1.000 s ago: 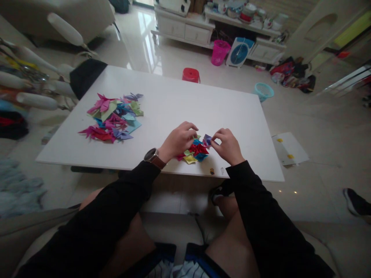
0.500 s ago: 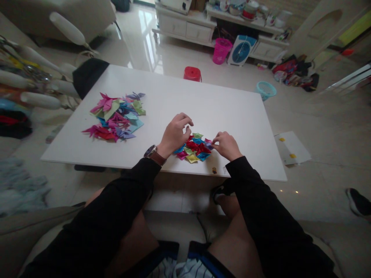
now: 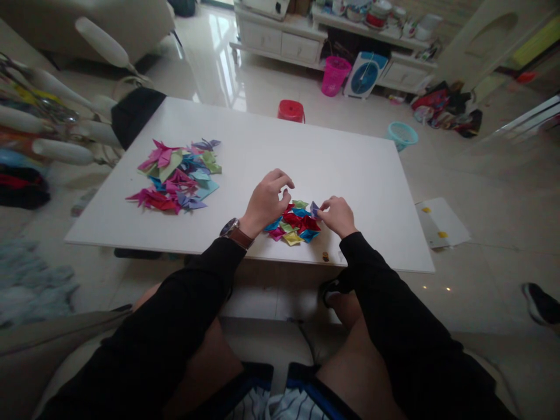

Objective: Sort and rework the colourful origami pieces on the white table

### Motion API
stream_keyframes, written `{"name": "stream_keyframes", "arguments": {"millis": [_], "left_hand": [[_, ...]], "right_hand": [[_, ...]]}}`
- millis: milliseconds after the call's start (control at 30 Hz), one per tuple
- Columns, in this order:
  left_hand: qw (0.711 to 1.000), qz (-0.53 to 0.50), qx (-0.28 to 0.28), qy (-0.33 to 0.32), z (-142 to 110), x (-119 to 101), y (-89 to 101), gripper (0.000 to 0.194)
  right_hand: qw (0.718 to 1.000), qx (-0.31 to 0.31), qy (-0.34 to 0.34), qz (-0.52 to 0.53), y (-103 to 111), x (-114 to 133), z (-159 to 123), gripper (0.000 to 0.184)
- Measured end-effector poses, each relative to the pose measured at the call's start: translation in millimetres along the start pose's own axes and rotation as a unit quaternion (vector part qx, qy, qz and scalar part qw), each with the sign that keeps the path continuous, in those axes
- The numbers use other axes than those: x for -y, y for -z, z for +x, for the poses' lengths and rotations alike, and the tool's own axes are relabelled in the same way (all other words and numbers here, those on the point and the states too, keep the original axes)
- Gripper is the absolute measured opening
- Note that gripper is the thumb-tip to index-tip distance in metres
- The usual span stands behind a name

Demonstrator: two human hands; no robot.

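Observation:
Several small folded paper pieces (image 3: 295, 223) in red, blue, green, yellow and pink lie clustered near the front edge of the white table (image 3: 350, 169). At the cluster's right side, my right hand (image 3: 339, 216) pinches a purple folded paper piece (image 3: 314, 209) between thumb and fingertips. Over the cluster's left side is my left hand (image 3: 268, 201), its thumb and fingers curved apart with nothing between them. A larger heap of origami cranes (image 3: 175, 178) in pink, green, blue and purple rests on the table's left part.
A black chair back (image 3: 137, 116) touches the table's left end. Beyond the far edge stands a red stool (image 3: 291, 109). A light blue basket (image 3: 401, 134) is by the far right corner, and a paper sheet (image 3: 441, 223) lies on the floor at right.
My right hand has shifted slightly left and up, and the purple paper piece now stands more upright in its fingers. My left hand holds nearly the same place.

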State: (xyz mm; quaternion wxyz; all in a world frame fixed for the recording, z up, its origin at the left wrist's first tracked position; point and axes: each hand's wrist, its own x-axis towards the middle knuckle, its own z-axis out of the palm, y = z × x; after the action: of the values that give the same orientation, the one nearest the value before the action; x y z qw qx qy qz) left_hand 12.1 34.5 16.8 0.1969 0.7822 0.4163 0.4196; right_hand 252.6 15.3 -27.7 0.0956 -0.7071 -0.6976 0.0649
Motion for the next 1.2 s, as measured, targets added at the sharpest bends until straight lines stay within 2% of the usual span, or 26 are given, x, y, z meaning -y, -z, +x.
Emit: {"name": "stream_keyframes", "arguments": {"millis": [233, 567, 733, 900, 1200], "left_hand": [[1.000, -0.003, -0.001, 0.000, 0.2, -1.6, 1.5, 0.025], [1.000, -0.014, 0.013, -0.003, -1.6, 0.8, 1.7, 0.024], [1.000, -0.002, 0.026, 0.000, -2.5, -0.3, -1.0, 0.022], [0.999, 0.017, 0.045, 0.006, -2.0, -0.7, -4.2, 0.022], [0.994, 0.039, 0.077, 0.062, -6.1, 11.4, -0.9, 0.022]], "right_hand": [[1.000, 0.018, 0.013, -0.015, -5.5, 10.9, -1.9, 0.015], [0.998, -0.041, 0.021, 0.039, 27.2, 8.3, -3.5, 0.012], [0.997, -0.023, 0.051, 0.049, 36.0, 11.5, -16.0, 0.013], [0.995, -0.022, 0.091, 0.044, 35.5, 13.2, -25.4, 0.017], [0.995, 0.007, 0.097, 0.028, 36.4, 13.0, -26.0, 0.020]]}}
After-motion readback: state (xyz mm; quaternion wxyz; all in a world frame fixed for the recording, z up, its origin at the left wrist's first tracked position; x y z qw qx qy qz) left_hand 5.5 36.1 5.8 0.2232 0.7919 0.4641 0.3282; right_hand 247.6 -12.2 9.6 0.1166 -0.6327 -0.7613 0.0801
